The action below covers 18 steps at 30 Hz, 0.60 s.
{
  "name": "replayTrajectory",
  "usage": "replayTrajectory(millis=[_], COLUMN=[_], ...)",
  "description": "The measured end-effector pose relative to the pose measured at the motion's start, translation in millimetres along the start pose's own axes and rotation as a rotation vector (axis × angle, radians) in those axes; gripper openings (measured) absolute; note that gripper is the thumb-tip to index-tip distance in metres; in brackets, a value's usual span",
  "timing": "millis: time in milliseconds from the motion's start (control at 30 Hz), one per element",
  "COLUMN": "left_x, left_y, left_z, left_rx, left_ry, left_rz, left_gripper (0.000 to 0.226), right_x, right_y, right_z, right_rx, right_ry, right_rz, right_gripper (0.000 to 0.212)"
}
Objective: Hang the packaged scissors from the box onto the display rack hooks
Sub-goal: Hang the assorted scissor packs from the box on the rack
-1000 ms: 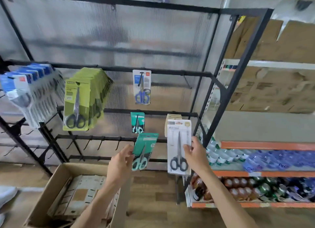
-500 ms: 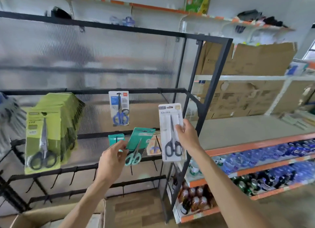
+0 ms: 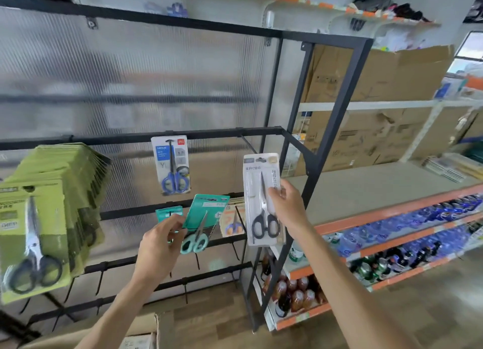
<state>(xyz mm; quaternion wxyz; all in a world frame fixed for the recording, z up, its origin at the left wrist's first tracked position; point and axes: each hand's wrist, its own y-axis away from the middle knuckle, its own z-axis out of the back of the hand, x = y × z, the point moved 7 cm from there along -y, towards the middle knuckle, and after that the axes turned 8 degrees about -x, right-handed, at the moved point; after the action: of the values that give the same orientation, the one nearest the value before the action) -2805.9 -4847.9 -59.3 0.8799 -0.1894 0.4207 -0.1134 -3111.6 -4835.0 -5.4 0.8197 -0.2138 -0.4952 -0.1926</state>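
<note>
Gripping a white pack (image 3: pixel 262 199) of black-handled scissors by its right edge, the right hand (image 3: pixel 287 205) holds it upright in front of the rack (image 3: pixel 337 129), just under the bare hook (image 3: pixel 247 142) at the right end of the middle bar. The pack's top hole sits a little below and right of that hook, not on it. The left hand (image 3: pixel 159 241) pinches a teal pack (image 3: pixel 205 220) by its left edge, tilted to the right, lower and to the left of the white one; the two packs are near each other without touching. Behind them, a blue pack (image 3: pixel 171 164) hangs alone from the middle bar, and a thick stack of green packs (image 3: pixel 49 212) hangs at the left. A corner of the box (image 3: pixel 146 327) shows at the bottom edge, below the left forearm.
</note>
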Motion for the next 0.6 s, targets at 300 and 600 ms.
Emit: replayTrajectory(millis=[300,600], left_x=[-11,-28], left_y=[-12,-22], left_z=[-17,-40], left_rx=[-0.068,-0.077], left_ry=[-0.017,-0.034], left_rz=[-0.006,0.004], left_gripper=[0.018,0.021], right_x=[-2,0], right_y=[-1,-22], right_z=[24,22], right_rx=[0.045,0.145], right_ry=[-0.024,-0.065], right_rz=[0.16,0.176], right_gripper=[0.015,0.011])
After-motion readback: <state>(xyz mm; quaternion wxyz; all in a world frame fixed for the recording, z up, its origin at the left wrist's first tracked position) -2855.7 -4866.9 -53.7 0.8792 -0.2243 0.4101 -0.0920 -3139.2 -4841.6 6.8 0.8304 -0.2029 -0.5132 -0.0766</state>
